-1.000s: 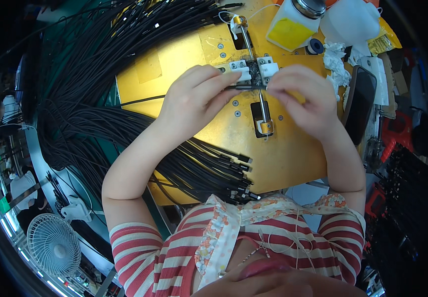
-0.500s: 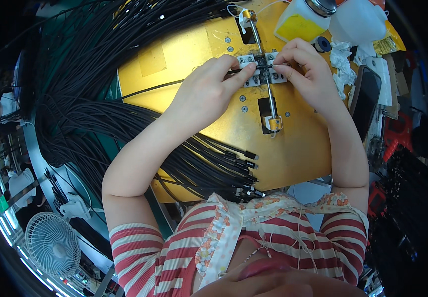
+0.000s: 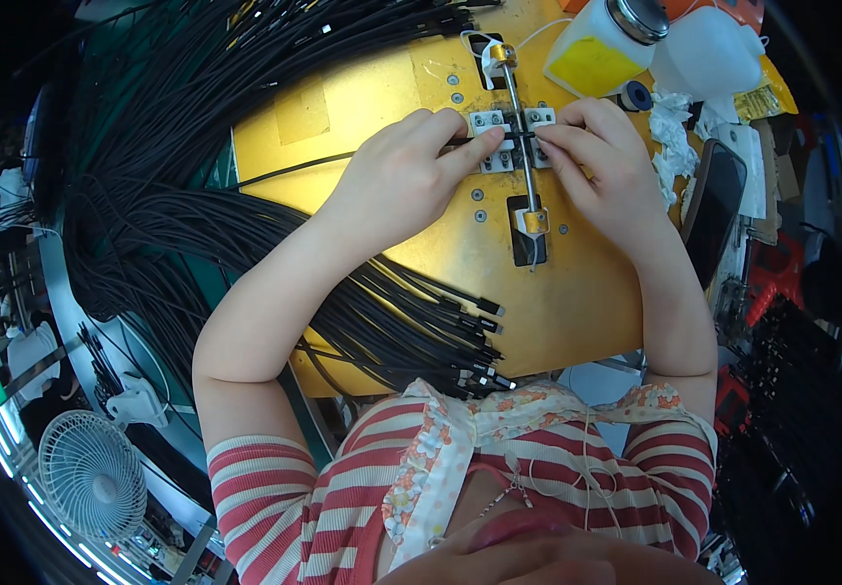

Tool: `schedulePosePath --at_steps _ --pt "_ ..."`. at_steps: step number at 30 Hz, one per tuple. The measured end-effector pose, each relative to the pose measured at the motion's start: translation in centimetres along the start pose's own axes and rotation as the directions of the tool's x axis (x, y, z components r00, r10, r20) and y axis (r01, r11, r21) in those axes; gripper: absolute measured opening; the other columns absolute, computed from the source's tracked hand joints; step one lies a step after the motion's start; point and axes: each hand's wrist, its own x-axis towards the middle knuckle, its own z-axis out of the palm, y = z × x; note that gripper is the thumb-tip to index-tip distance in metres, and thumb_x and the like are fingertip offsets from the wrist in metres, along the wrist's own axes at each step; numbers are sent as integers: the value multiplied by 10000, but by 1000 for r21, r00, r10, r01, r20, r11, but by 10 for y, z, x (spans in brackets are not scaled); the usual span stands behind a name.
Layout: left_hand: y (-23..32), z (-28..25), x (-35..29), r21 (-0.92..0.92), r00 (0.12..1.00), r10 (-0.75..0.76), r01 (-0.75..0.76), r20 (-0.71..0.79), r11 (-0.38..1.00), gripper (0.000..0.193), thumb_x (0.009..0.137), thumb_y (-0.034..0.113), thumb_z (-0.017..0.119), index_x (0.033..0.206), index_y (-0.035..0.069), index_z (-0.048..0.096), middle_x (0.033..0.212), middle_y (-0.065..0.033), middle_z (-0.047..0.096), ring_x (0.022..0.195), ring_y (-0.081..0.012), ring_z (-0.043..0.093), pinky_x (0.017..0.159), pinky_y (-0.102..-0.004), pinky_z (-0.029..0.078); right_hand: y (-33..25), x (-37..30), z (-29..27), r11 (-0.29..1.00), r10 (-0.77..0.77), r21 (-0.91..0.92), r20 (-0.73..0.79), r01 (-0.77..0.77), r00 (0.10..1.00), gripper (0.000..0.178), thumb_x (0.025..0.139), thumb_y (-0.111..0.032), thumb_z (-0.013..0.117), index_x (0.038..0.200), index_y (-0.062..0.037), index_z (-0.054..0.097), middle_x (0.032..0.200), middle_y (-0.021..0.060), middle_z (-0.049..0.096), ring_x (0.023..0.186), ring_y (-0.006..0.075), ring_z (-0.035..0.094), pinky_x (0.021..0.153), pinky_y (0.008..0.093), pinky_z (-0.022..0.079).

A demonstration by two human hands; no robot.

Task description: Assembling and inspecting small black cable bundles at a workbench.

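Observation:
My left hand [image 3: 397, 175] is closed on a black cable [image 3: 294, 174], its thumb and forefinger pressed near the left metal block [image 3: 489, 123] of a small fixture. Opposite it, my right hand [image 3: 601, 166] pinches the short black end of the cable beside the right metal block [image 3: 542, 118]. Between the hands, the cable lies across the fixture, under or against a shiny metal rod [image 3: 530, 183]. The rod has gold-coloured end pieces, the upper one [image 3: 504, 56] and the lower one [image 3: 535, 223], over dark slots. My fingertips partly hide the cable.
A gold-coloured plate [image 3: 596, 292] carries the fixture. Bundles of black cables [image 3: 401, 322] lie left and in front. At right stand a jar [image 3: 601, 49] with yellow contents, a white bottle [image 3: 708, 54], crumpled tissue [image 3: 672, 146] and a phone [image 3: 716, 200]. A white fan [image 3: 95, 478] stands lower left.
The rod has shifted, and its gold-coloured ends now appear closer together. My right hand's fingers have drawn a little closer in. The whole view has moved slightly; both hands stay on the cable.

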Motion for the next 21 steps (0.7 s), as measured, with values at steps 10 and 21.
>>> schedulePosePath --at_steps 10,21 --pt "-2 -1 1 -16 1000 10 -10 -12 1000 481 744 29 692 1213 120 644 895 -72 566 779 -222 577 674 -327 504 -6 0 -4 989 -76 -128 20 78 997 139 752 -37 696 884 -11 660 848 69 555 798 243 565 701 344 465" --pt "-4 -15 1 13 996 16 -17 85 1000 470 763 57 683 1221 155 642 922 -59 593 776 -214 589 691 -330 506 -9 -3 -8 988 -102 -108 58 108 993 211 736 -25 696 945 -13 680 911 87 580 834 251 579 719 351 470"
